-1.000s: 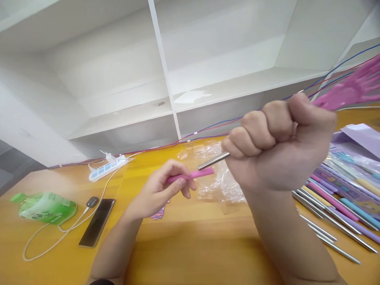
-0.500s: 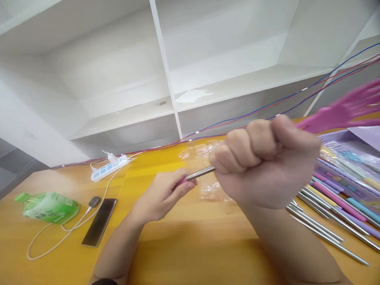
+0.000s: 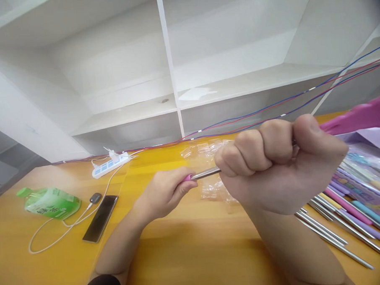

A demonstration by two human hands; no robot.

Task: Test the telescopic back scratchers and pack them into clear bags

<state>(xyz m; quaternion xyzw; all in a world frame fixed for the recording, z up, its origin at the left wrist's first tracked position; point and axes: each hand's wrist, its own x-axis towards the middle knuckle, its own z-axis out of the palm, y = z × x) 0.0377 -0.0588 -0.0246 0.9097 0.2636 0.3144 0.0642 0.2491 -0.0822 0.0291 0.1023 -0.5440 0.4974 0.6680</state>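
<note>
A pink back scratcher (image 3: 361,113) with a metal rod runs slantwise across my two hands, up off the table. My left hand (image 3: 162,194) is closed on its pink lower end, with the thumb along the top. My right hand (image 3: 273,166) makes a fist around the upper part of the rod, close to the camera. The pink claw end sticks out beyond my right thumb and runs off the right edge, so its fingertips are out of view. Between the hands a short length of bare rod shows.
Metal rods (image 3: 333,241) and coloured handles (image 3: 356,206) lie at right by plastic-wrapped packs. Clear plastic wrappers (image 3: 207,192) lie behind my hands. At left are a green bottle (image 3: 52,203), a phone (image 3: 100,218), a cable and a power strip (image 3: 111,165). White shelving stands behind.
My right hand has moved to the right with the claw end, which now runs farther out of view and shows at a different angle. My left hand keeps its hold on the lower end.
</note>
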